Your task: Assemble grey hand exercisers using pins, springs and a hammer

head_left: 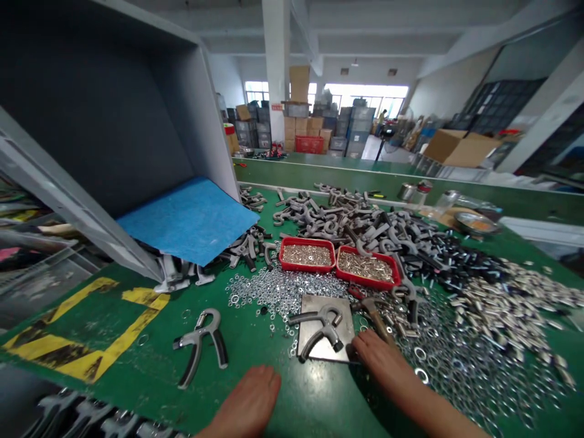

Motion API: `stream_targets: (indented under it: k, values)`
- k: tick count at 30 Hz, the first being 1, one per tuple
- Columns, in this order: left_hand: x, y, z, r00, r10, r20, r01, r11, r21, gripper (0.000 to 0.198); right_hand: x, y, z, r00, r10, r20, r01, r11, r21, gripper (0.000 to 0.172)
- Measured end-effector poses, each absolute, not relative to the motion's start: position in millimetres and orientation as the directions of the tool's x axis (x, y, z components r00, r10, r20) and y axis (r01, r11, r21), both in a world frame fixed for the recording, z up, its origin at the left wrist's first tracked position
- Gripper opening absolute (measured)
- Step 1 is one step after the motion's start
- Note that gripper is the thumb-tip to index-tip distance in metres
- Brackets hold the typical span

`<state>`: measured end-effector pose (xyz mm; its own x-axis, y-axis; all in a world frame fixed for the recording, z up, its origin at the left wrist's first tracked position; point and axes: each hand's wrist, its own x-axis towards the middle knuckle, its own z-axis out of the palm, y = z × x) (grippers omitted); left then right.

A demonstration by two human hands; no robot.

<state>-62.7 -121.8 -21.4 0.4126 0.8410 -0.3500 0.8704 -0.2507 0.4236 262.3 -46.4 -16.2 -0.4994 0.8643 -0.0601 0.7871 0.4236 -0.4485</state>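
Left hand lay flat, empty, on green table, right hand open, fingertips touched metal plate bearing hand gripper

Bare green table near left; blocked ahead by metal plate, washers, red trays; overhanging grey bin upper left.

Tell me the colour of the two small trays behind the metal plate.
Both trays are red, clearest in the head view.
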Motion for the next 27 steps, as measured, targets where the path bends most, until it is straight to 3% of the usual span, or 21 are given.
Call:
stream_targets:
  k: [4,7,10,12,16,20,27]
  values:
    - [-66,-107,-1,0.433,0.86,-0.269,0.854,-0.296,0.427,0.039,274,-27,3,-0.463,0.885,-0.043,0.756,0.369,-0.541,0.021]
    - [-57,-69,26,0.389,0.914,-0.115,0.749,-0.241,0.617,0.028,272,-11,7,-0.38,0.924,-0.042,0.706,0.26,-0.659,0.015]
    - [-28,-29,31,0.325,0.944,-0.058,0.519,-0.127,0.845,0.019,258,3,-5,-0.252,0.967,-0.036,0.635,0.137,-0.76,0.026]
    - [-5,-7,20,0.286,0.958,-0.022,0.431,-0.108,0.896,0.014,248,10,-17,-0.172,0.985,-0.016,0.598,0.092,-0.796,0.032]
    - [24,18,-12,0.231,0.967,0.105,0.495,-0.209,0.843,0.012,240,17,-35,-0.106,0.994,-0.005,0.571,0.057,-0.819,0.034]
    - [27,23,-26,0.229,0.964,0.134,0.565,-0.244,0.788,0.012,242,18,-40,-0.113,0.994,0.007,0.593,0.073,-0.802,0.033]
    - [26,18,-22,0.269,0.951,0.153,0.621,-0.293,0.727,0.01,240,11,-25,-0.252,0.96,0.121,0.709,0.268,-0.652,0.028]
